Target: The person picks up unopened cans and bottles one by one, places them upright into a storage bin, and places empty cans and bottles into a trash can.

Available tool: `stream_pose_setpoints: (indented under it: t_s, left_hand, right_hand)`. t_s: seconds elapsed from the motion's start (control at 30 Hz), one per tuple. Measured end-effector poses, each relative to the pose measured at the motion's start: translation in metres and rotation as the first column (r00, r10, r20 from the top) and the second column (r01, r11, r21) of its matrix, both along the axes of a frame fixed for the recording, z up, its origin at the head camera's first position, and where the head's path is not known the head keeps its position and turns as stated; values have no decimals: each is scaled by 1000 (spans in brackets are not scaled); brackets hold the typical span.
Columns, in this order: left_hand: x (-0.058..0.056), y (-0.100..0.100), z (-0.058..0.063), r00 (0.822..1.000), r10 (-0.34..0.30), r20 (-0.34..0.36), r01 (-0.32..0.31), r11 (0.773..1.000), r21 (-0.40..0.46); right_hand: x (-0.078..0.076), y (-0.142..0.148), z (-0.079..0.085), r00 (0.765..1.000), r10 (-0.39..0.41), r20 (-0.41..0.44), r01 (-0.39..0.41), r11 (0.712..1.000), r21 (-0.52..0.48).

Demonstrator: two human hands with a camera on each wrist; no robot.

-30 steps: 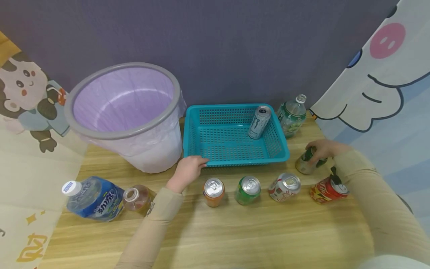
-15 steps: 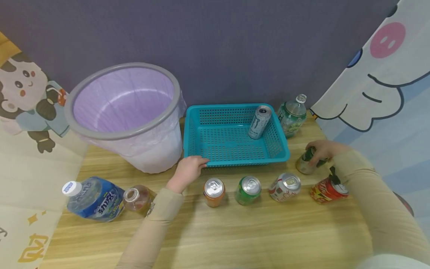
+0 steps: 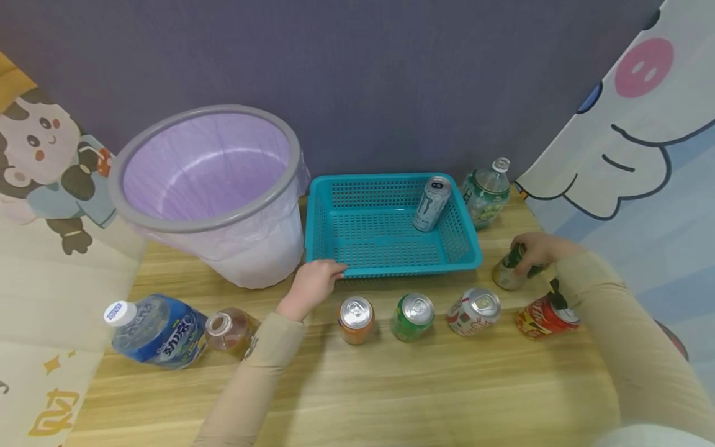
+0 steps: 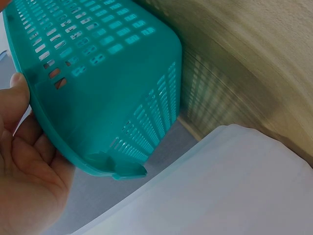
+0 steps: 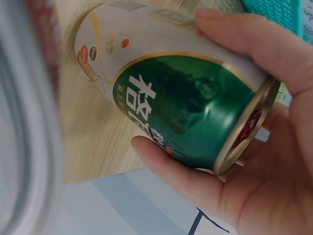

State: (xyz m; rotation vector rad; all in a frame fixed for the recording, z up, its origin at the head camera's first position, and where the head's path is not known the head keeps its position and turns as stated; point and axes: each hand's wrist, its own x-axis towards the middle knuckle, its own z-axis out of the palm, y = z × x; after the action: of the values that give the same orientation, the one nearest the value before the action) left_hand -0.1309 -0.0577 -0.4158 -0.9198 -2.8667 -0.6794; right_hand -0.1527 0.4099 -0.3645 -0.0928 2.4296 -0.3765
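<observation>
My left hand pinches the near left rim of a turquoise plastic basket, thumb on one side and fingers beneath in the left wrist view. A silver-white energy drink can leans inside the basket at its right. To the right of the basket, my right hand grips a green and white drink can by its upper part, thumb on one side and a finger on the other. Its base is at the wooden table. A red can lies tilted just in front of that hand, partly under the sleeve.
An orange can, a green can and a white cola can stand before the basket. At left are a blue-labelled bottle, an amber bottle and a lined bin. A green-labelled bottle stands behind right.
</observation>
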Motion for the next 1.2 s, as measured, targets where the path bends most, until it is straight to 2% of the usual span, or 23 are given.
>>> stream_pose_setpoints:
  t_s: [0.13,0.3,0.63,0.93,1.2]
  left_hand:
    - [0,0,-1,1000,2,2,-2,1000,5]
    - [0,1,-1,1000,7,3,-7,1000,3]
    - [0,0,-2,1000,2,-10,-2,1000,1]
    - [0,2,0,1000,-8,-4,8,1000,0]
    - [-1,1,1,1000,-11,-5,11,1000,-3]
  right_hand:
    - [1,0,0,997,44,-67,-42,999,21]
    - [1,2,-1,992,70,-106,-66,997,43]
    - [-1,3,-1,991,74,-109,-70,997,43]
    - [-2,5,-1,989,109,-99,-101,992,82]
    - [-4,5,4,982,124,-143,-113,990,84]
